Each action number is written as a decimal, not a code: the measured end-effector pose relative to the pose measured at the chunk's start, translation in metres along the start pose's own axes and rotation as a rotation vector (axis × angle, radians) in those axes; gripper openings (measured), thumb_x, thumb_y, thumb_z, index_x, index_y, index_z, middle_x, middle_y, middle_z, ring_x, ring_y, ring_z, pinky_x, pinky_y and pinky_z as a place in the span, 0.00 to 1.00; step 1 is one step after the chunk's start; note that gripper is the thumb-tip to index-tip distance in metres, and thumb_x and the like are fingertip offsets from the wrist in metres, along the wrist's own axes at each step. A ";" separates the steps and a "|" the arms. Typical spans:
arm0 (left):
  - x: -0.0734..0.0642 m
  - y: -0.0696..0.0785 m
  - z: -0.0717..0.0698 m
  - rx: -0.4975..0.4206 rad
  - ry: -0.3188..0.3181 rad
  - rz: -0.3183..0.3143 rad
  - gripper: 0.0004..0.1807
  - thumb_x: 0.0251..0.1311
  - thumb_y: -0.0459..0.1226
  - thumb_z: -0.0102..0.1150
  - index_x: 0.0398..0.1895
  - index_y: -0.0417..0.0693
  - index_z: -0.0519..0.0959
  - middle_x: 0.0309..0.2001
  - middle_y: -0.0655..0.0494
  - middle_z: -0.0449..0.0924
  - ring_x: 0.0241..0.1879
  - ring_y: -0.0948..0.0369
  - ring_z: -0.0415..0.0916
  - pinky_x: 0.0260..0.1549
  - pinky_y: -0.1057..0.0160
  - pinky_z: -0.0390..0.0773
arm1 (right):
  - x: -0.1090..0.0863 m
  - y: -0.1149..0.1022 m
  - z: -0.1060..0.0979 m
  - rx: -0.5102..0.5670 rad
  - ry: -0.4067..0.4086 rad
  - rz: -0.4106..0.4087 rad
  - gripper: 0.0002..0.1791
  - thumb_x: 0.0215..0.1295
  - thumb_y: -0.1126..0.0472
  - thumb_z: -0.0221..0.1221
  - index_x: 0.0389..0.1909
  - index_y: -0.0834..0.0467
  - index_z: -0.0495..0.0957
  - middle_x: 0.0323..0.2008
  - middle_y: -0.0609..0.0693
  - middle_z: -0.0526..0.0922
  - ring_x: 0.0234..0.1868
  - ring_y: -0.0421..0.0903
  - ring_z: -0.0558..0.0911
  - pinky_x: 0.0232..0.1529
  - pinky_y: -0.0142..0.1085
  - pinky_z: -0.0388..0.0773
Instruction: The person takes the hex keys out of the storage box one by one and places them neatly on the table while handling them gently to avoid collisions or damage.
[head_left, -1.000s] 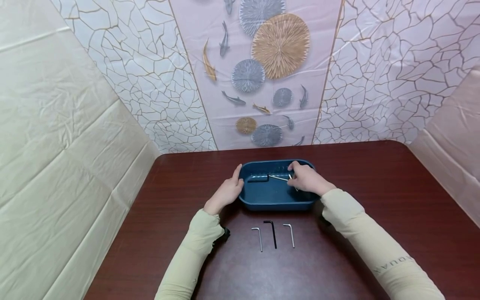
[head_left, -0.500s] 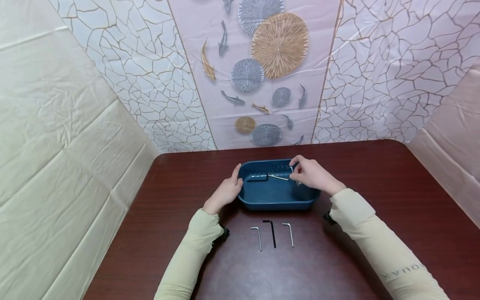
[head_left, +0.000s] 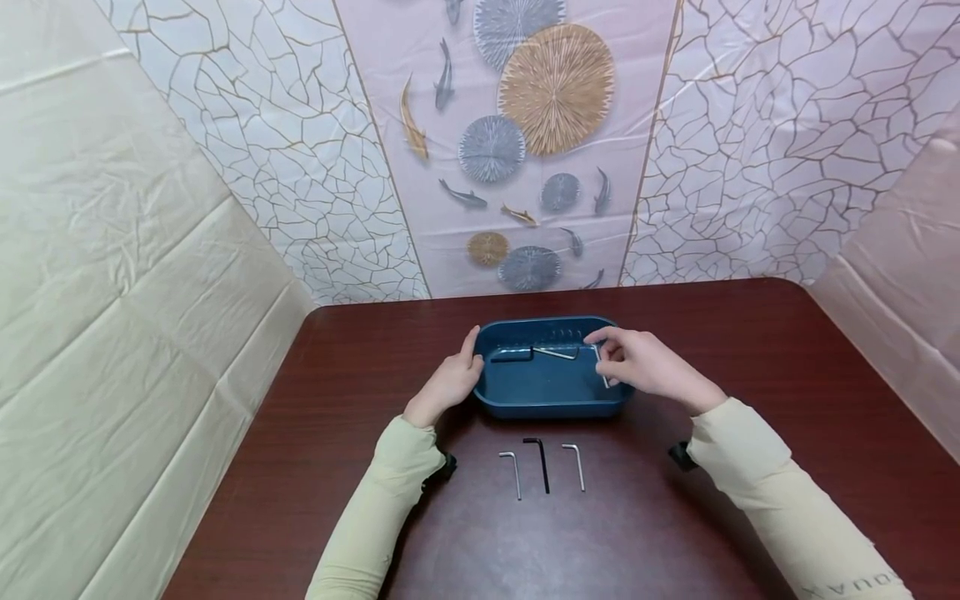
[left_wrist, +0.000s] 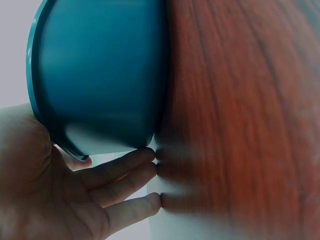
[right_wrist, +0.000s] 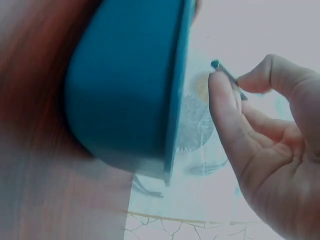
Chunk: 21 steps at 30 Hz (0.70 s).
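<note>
My right hand [head_left: 637, 364] pinches a silver hex key [head_left: 602, 367] between thumb and fingers above the right end of a blue tray [head_left: 551, 408]. In the right wrist view that hex key [right_wrist: 230, 80] stands out from the fingertips, past the tray's rim. My left hand [head_left: 448, 382] rests against the tray's left end. The left wrist view shows its fingers [left_wrist: 127, 212] stretched out, tips down at the table beside the tray wall. Inside the tray lie a black hex key [head_left: 512, 358] and a silver hex key [head_left: 555, 353].
On the table [head_left: 480, 550] in front of the tray lie a silver hex key [head_left: 515, 477], a black hex key [head_left: 543, 467] and another silver hex key [head_left: 577, 468], side by side. A patterned cloth [head_left: 420, 258] hangs behind the table's far edge.
My right hand has risen from inside the tray and shifted right, bringing the silver hex key with it. My left hand stays at the tray's left end.
</note>
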<state>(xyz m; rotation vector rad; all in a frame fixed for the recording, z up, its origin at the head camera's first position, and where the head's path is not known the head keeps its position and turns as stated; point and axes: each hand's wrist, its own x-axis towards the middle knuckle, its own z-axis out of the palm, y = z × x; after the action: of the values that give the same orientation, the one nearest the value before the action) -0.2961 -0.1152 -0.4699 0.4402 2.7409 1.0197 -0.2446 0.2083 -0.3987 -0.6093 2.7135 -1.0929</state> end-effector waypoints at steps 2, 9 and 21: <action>0.001 0.000 0.000 -0.004 0.001 0.001 0.35 0.79 0.41 0.36 0.83 0.52 0.39 0.19 0.56 0.64 0.17 0.59 0.62 0.25 0.60 0.67 | -0.007 -0.002 0.000 0.035 -0.020 -0.023 0.22 0.68 0.68 0.58 0.63 0.63 0.73 0.32 0.51 0.79 0.30 0.50 0.84 0.28 0.39 0.77; 0.000 0.002 0.000 -0.007 0.006 -0.002 0.34 0.79 0.41 0.36 0.83 0.52 0.39 0.18 0.56 0.64 0.16 0.59 0.61 0.23 0.60 0.67 | -0.034 -0.010 0.006 0.220 -0.083 -0.067 0.22 0.67 0.74 0.54 0.62 0.66 0.72 0.35 0.54 0.77 0.32 0.48 0.83 0.38 0.43 0.84; -0.001 0.004 0.000 -0.003 0.001 -0.009 0.35 0.79 0.41 0.36 0.83 0.51 0.39 0.18 0.56 0.64 0.15 0.60 0.60 0.22 0.61 0.65 | -0.070 -0.004 0.034 0.316 -0.044 0.007 0.19 0.66 0.74 0.55 0.58 0.67 0.73 0.32 0.56 0.76 0.28 0.50 0.83 0.34 0.47 0.84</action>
<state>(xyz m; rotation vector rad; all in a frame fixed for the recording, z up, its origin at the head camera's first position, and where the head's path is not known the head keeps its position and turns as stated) -0.2940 -0.1129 -0.4675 0.4271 2.7393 1.0223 -0.1703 0.2142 -0.4213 -0.5632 2.4289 -1.4475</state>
